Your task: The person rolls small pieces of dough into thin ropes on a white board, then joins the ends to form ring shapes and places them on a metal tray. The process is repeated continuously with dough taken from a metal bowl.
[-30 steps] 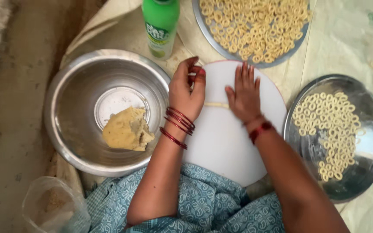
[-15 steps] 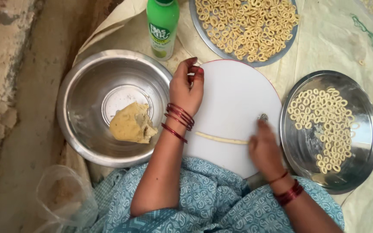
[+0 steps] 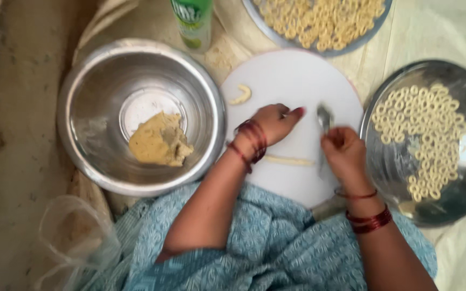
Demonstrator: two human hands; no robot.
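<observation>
far left of both hands, a crumpled clear plastic bag (image 3: 71, 242) lies on the floor by the blue patterned garment (image 3: 276, 248). left of the left hand, a steel mixing bowl (image 3: 82, 97) holds a lump of tan dough (image 3: 158, 141) on its bottom, off centre toward the near wall. above and left of the left hand, a green plastic bottle (image 3: 192, 21) stands just beyond the bowl's rim.

the round white board (image 3: 292, 75) lies under both hands. a short curved piece of dough (image 3: 240, 95) rests on it, up and left of the left hand and apart from it.

left hand (image 3: 276, 123): rests on the board, fingers curled loosely inward with the tips pointing right. cannot tell whether anything is pinched under them. red bangles (image 3: 249, 141) sit on its wrist. just below this hand, between the two wrists, a thin rolled strip of dough (image 3: 288, 160) lies flat on the board, untouched by either hand.

right hand (image 3: 343, 153): fingers closed around a metal spoon (image 3: 324, 119), bowl end pointing away from the body and resting on the board just right of the left fingertips. the image is blurred here.

right of the right hand, a steel tray (image 3: 400, 178) carries many small dough rings (image 3: 430, 140) in close rows. above both hands, a second steel tray (image 3: 324, 51) holds a dense heap of the same rings.
</observation>
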